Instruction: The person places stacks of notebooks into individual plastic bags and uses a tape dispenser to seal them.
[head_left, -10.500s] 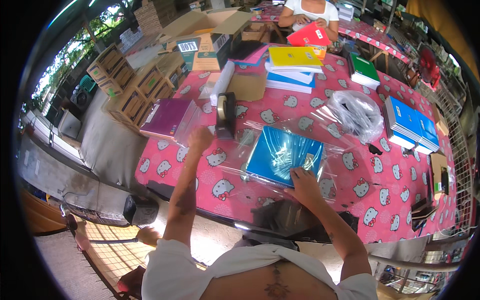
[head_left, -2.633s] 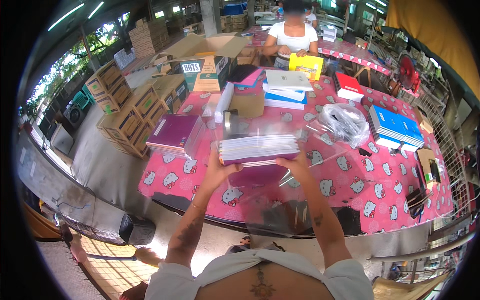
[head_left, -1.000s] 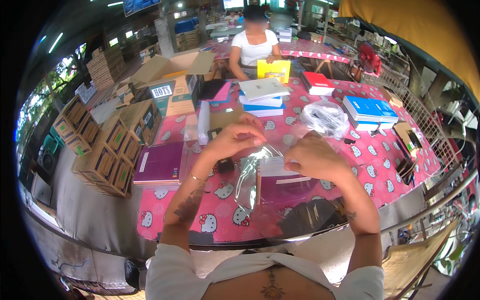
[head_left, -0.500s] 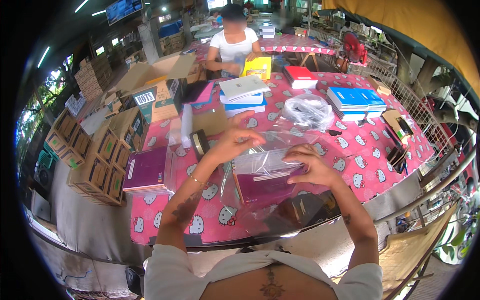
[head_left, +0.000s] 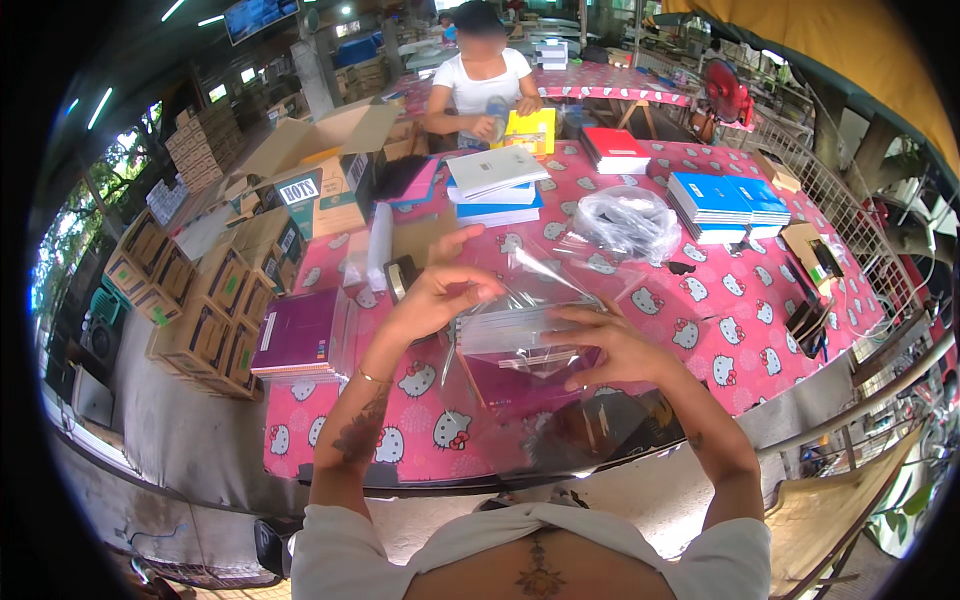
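Note:
A stack of purple-covered notebooks lies in front of me inside a loose clear plastic bag, whose film stands up in a crumpled peak. My left hand is at the stack's far left corner, its thumb and forefinger pinched on the film and the other fingers raised. Over the right part of the stack, my right hand rests on the wrapped notebooks with its fingers spread. Beside my left wrist stands a roll of tape, partly hidden.
More purple notebooks lie left. Blue notebooks, a red stack, a grey-topped stack and bundled plastic bags cover the table's far side. Opposite, a co-worker handles a yellow book. Cardboard boxes stand left.
The film between my hands has risen into a peak. My right hand's fingers have spread out over the stack; my left hand has shifted slightly left. The whole view has tilted a little.

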